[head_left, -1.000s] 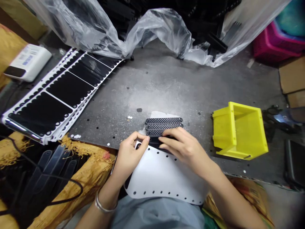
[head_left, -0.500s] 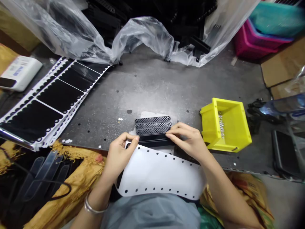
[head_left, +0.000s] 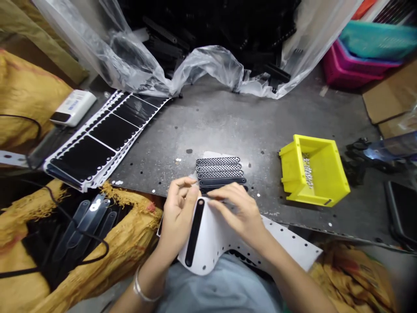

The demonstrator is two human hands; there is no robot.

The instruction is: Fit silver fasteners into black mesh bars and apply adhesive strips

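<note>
A white perforated backing sheet (head_left: 224, 226) bends over my lap, with a long narrow black sticker (head_left: 194, 234) on its left end. My left hand (head_left: 180, 206) is curled at the sheet's top left edge, thumb and fingers gripping it beside the sticker. Close by, my right hand (head_left: 239, 211) has thumb and index finger drawn together at the same edge, near the sticker's upper end; what is between those fingertips is hidden. Just beyond my hands lie several slim black patterned strips (head_left: 219, 167) in a row, and a plain black strip (head_left: 223, 181), partly covered by my fingers.
A yellow bin (head_left: 330, 174) of small metal pieces stands at right. Sheets of black stickers (head_left: 110, 130) lie at left beside a white device (head_left: 73, 108). Clear plastic (head_left: 208, 63) edges a dark heap behind. An open yellow sack (head_left: 130, 226) sits below left; a phone (head_left: 402, 208) lies far right.
Both hands have drawn back from the black strips to the sheet's edge. The sheet has shifted and bent, bringing its black sticker into view. The camera view has turned left.
</note>
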